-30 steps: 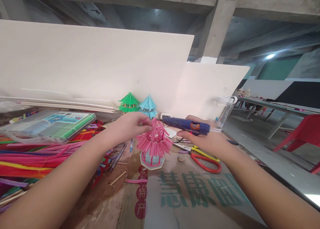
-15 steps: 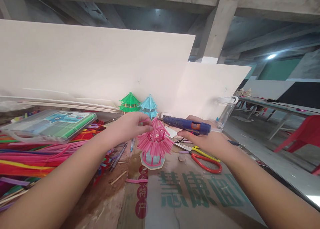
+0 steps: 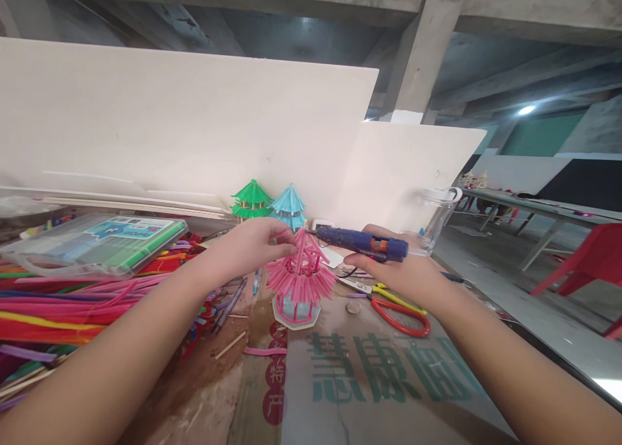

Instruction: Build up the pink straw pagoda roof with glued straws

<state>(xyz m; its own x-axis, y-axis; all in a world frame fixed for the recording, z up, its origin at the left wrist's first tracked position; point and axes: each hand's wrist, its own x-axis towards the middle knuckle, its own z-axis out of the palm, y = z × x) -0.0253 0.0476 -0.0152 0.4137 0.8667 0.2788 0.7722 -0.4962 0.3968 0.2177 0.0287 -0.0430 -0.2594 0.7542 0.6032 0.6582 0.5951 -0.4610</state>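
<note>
A two-tiered pink pagoda model (image 3: 302,283), its roofs made of pipe-cleaner pieces, stands upright on a pale octagonal base. My left hand (image 3: 265,241) is closed at the left of its upper roof, pinching a short pink pipe-cleaner piece (image 3: 286,234); the fingertips partly hide it. My right hand (image 3: 396,260) grips a dark blue glue gun (image 3: 362,243) from the right, and its nozzle reaches the upper roof near the top. Behind the pagoda stand a green pagoda model (image 3: 253,199) and a light blue pagoda model (image 3: 290,205).
Red-handled scissors (image 3: 401,319) and a yellow-handled tool lie right of the pagoda. A clear plastic cup (image 3: 435,221) stands behind my right hand. Colourful pipe cleaners (image 3: 72,309) and a plastic case (image 3: 97,244) fill the left. A white board (image 3: 184,127) rises at the back.
Almost nothing differs. Both hands, the glue gun and the pagoda keep their places, apart from a very slight shift of the view.
</note>
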